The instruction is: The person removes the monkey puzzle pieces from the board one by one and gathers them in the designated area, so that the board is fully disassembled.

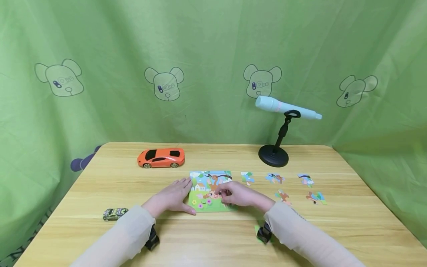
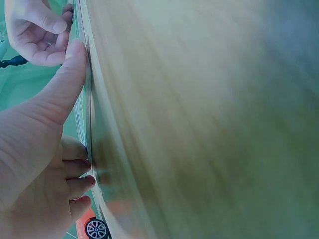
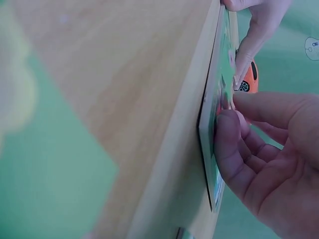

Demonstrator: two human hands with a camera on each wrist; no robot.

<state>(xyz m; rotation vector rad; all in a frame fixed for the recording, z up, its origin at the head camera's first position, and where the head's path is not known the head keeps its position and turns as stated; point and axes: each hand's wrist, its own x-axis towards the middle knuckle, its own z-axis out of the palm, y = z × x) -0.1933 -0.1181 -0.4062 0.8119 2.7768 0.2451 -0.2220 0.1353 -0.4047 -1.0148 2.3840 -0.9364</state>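
A jigsaw puzzle board (image 1: 213, 208) with a cartoon monkey, a house and flowers lies at the middle of the table. My left hand (image 1: 175, 194) rests at its left side, fingers stretched along the edge and thumb near the bottom left corner. Over the right part of the board, my right hand (image 1: 238, 193) pinches a puzzle piece (image 3: 224, 93) between thumb and index finger. In the right wrist view that piece stands tilted at the board's surface, mostly covered by the fingertips. The left wrist view shows my left thumb (image 2: 70, 74) low beside the board's edge.
Several loose puzzle pieces (image 1: 275, 178) lie right of the board, and a green one (image 1: 257, 230) is partly under my right wrist. An orange toy car (image 1: 161, 158) and a blue microphone (image 1: 287, 108) on a black stand (image 1: 273, 155) are behind. A small patterned car (image 1: 115, 214) sits left.
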